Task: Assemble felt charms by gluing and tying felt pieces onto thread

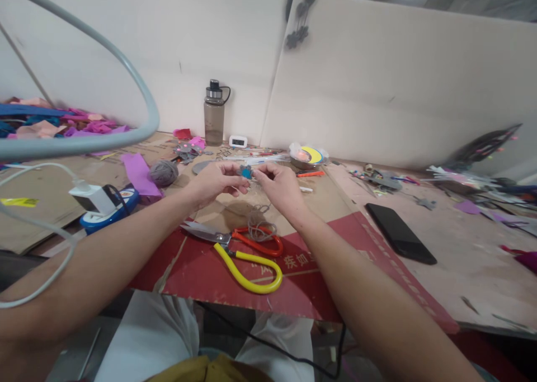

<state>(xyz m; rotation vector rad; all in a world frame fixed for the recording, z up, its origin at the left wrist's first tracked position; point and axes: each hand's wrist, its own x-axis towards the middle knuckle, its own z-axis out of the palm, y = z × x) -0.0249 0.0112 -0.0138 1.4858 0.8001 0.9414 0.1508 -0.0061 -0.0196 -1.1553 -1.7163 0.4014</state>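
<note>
Both my hands meet over the middle of the table. My left hand [216, 183] and my right hand [279, 189] pinch a small grey and blue felt piece [245, 173] between their fingertips. A grey thread [258, 225] hangs from it and lies coiled on the red cardboard [310, 281]. Just below my hands lie scissors [239, 253] with one yellow and one orange handle, blades pointing left.
A grey yarn ball [163, 172], purple felt [140, 172], a water bottle [213, 113] and a small white clock [238, 141] stand behind. A black phone [398, 234] lies at right. A white charger on a blue base [100, 203] sits left. Felt scraps pile far left and right.
</note>
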